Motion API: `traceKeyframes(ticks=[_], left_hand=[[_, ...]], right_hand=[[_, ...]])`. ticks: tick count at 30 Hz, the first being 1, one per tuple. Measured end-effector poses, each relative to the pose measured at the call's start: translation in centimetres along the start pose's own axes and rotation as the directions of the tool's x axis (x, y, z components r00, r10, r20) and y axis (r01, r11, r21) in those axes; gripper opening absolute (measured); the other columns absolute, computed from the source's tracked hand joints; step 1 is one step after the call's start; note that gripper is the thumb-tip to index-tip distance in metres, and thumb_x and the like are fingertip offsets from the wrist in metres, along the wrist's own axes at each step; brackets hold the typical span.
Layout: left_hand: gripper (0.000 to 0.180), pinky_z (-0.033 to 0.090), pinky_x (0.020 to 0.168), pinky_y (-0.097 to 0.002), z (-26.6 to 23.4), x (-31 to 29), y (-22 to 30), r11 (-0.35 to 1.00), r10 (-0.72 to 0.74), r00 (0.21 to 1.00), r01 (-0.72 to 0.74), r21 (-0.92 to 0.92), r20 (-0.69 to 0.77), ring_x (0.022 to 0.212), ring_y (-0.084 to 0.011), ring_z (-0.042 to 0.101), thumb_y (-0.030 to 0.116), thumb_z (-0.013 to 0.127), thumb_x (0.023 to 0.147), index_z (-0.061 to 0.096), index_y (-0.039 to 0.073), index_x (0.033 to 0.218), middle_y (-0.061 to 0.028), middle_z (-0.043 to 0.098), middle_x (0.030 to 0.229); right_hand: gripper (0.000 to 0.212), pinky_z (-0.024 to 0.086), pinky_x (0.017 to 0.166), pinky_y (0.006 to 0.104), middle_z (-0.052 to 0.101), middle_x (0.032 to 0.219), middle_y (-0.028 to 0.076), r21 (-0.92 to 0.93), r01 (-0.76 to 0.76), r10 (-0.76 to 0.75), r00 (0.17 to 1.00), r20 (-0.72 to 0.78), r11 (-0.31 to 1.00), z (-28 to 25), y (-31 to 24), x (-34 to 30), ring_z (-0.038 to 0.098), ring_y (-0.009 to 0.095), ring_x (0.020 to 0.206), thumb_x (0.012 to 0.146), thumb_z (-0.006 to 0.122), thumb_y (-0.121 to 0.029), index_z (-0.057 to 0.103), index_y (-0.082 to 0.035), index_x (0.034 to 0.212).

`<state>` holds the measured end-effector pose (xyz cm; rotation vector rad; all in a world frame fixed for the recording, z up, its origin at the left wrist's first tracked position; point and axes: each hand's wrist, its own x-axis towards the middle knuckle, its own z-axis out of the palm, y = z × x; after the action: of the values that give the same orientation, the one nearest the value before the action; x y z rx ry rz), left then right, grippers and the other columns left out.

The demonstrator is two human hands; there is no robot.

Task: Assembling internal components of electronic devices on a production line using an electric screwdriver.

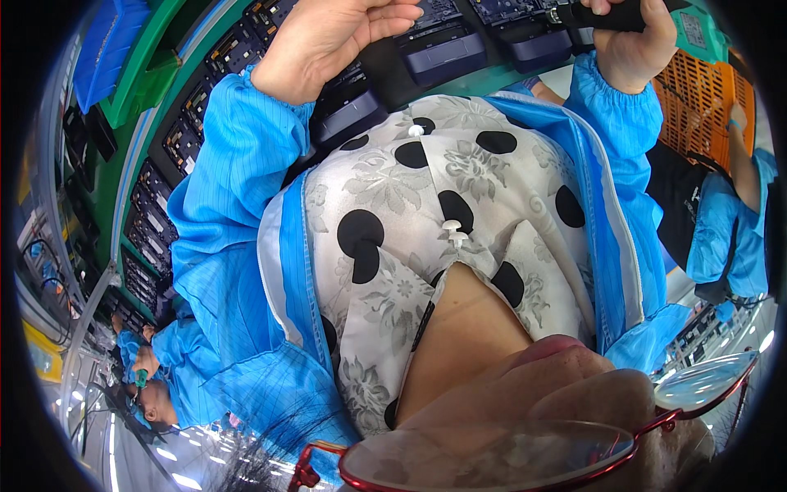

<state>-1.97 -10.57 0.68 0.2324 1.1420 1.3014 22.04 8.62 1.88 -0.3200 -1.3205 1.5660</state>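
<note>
My left hand (pixel 328 41) is at the top edge over a row of dark electronic housings, its visible fingers stretched out and slightly apart. The thumb side is cut off by the picture's edge, and nothing shows between the fingers. In my right hand (pixel 638 45) is a black electric screwdriver (pixel 613 16) with a silver tip end pointing left. Below that tip sits a dark blue-black housing (pixel 533 49). A similar housing (pixel 443 57) with circuit parts lies between my hands, and another housing (pixel 348 113) is under my left wrist.
Several more open units (pixel 147 221) line the green-edged bench on the left. Beyond them are a green bin (pixel 141 61) and a blue bin (pixel 106 53). An orange crate (pixel 693 111) stands at right. Co-workers in blue sleeves (pixel 721 238) are at both sides.
</note>
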Motion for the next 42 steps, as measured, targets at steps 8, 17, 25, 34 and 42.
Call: traceKeyframes(ticks=[8, 17, 25, 34, 42], left_hand=[[0.019, 0.043, 0.058, -0.0214, 4.8, 0.2, -0.8, 0.914, 0.092, 0.987, -0.137, 0.383, 0.135, 0.065, -0.0051, 0.053, 0.008, 0.072, 0.093, 0.066, 0.0, 0.109, 0.0033, 0.06, 0.076], [0.015, 0.042, 0.053, -0.0235, 7.0, 0.7, -2.4, 0.787, 0.327, 0.932, -0.36, 0.5, 0.155, 0.06, -0.0061, 0.051, 0.003, 0.077, 0.088, 0.067, -0.002, 0.097, 0.0019, 0.059, 0.071], [0.011, 0.044, 0.054, -0.0257, 6.8, 0.7, -2.2, 0.657, 0.428, 0.892, -0.415, 0.629, 0.142, 0.061, -0.0067, 0.054, 0.006, 0.077, 0.088, 0.069, -0.002, 0.089, -0.0004, 0.062, 0.068], [0.01, 0.046, 0.056, -0.0271, 6.7, 0.7, -2.0, 0.533, 0.498, 0.851, -0.453, 0.715, 0.168, 0.062, -0.0079, 0.054, 0.005, 0.077, 0.086, 0.07, -0.001, 0.088, -0.0031, 0.063, 0.068], [0.01, 0.045, 0.056, -0.0259, 6.6, 1.1, -2.6, 0.617, 0.477, 0.866, -0.453, 0.644, 0.151, 0.062, -0.0069, 0.053, 0.004, 0.078, 0.086, 0.07, -0.001, 0.087, -0.0006, 0.062, 0.067]], right_hand=[[0.036, 0.044, 0.06, 0.0326, 0.053, 0.074, 0.002, 0.09, 0.045, -0.051, 0.997, 0.061, 0.995, 4.6, -4.6, 0.3, 0.048, 0.014, 0.057, 0.102, 0.059, -0.045, 0.063, -0.01, 0.114], [0.039, 0.043, 0.063, 0.0311, 0.052, 0.075, 0.001, 0.422, -0.059, 0.049, 0.998, 0.036, 0.905, -3.2, 1.1, 2.8, 0.046, 0.012, 0.058, 0.101, 0.06, -0.046, 0.065, -0.009, 0.111], [0.04, 0.043, 0.063, 0.031, 0.054, 0.076, 0.003, 0.12, 0.087, -0.088, 0.996, 0.006, 0.989, 7.3, -5.0, 0.3, 0.047, 0.013, 0.059, 0.102, 0.058, -0.047, 0.064, -0.009, 0.113], [0.041, 0.045, 0.064, 0.0308, 0.054, 0.077, 0.003, 0.128, 0.146, -0.161, 0.98, 0.118, 0.981, 7.0, -4.4, 0.3, 0.05, 0.013, 0.06, 0.102, 0.056, -0.048, 0.062, -0.01, 0.115], [0.042, 0.045, 0.064, 0.0306, 0.054, 0.078, 0.003, 0.195, 0.175, -0.21, 0.962, 0.174, 0.965, 3.4, -2.1, 1.2, 0.05, 0.013, 0.06, 0.103, 0.055, -0.049, 0.06, -0.01, 0.117]])
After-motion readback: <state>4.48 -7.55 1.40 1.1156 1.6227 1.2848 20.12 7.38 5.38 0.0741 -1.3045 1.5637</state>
